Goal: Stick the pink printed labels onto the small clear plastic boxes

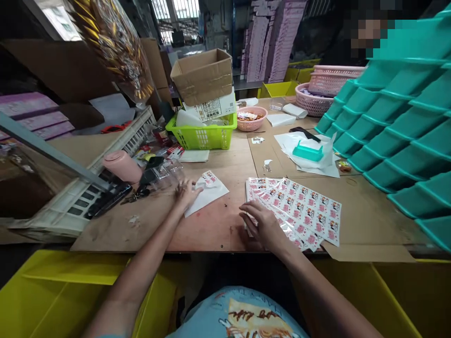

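My left hand (188,192) lies on a white sheet of paper (206,199) left of the middle of the table, thumb stretched out and fingers apart. Near the far end of that sheet, a few pink printed stickers (209,178) show. My right hand (260,223) is at the left edge of fanned-out sticker sheets (299,211), printed with small cartoon figures and pink patches. Its fingers are bent and pinched together with the thumb. Whatever lies between those fingertips is too small to make out.
A teal plastic piece (308,151) lies on white paper at the right, beside stacked teal bins (398,126). A green basket (202,134) with cardboard boxes (202,77) stands at the back. Left are a pink bottle (122,166) and clear plastic packaging (169,174). Another person is at the far right.
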The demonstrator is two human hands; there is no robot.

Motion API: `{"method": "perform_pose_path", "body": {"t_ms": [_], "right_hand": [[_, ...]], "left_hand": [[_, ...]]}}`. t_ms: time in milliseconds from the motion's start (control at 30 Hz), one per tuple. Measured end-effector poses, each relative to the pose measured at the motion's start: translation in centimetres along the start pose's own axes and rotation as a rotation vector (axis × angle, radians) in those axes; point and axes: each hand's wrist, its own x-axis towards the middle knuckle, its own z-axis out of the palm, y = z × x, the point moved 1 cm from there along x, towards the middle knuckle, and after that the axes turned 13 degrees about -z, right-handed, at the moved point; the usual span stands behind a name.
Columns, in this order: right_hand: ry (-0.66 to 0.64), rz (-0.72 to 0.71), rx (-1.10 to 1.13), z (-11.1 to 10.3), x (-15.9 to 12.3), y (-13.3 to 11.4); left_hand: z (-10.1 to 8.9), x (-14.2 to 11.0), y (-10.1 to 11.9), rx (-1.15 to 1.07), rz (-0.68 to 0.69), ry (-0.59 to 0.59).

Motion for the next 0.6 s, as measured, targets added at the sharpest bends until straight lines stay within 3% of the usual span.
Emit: {"method": "perform_pose_path", "body": {"t_ms": [67,133,233,300,367,433,533,600], "right_hand": [[0.140,0.071,0.016,0.3,2.2,1.0],[0.205,0.248,0.111,0.1,4.5,2.3],[0.107,0.476,0.439,-0.4,7.0,3.6],[0.026,0.496,0.603,-0.8,7.7,3.6],[-0.022,0.479,0.667,-1.2,7.7,3.3],[-0.071,0.472,0.724,-1.7,7.1,3.0],[-0.149,0.447,0.698,-2.4,6.0,2.7],[-0.042,0.355,0.431,-2.6,5.6,2.3]], "left_hand": [[0.8,-1.0,0.6,-0.045,0.051,-0.038],[1.1,-3.0,1.8,-0.092,0.100,-0.065],[0.5,-6.4,3.9,-0.252,0.170,-0.153],[-0.5,-7.9,5.1,-0.484,0.172,-0.344],[-1.5,-8.5,5.9,-0.741,0.081,-0.575],[-2.2,-8.5,6.3,-0.900,-0.069,-0.713],[-2.4,-8.5,6.3,-1.013,-0.253,-0.780],[-2.0,-8.8,6.3,-1.058,-0.308,-0.807]]}}
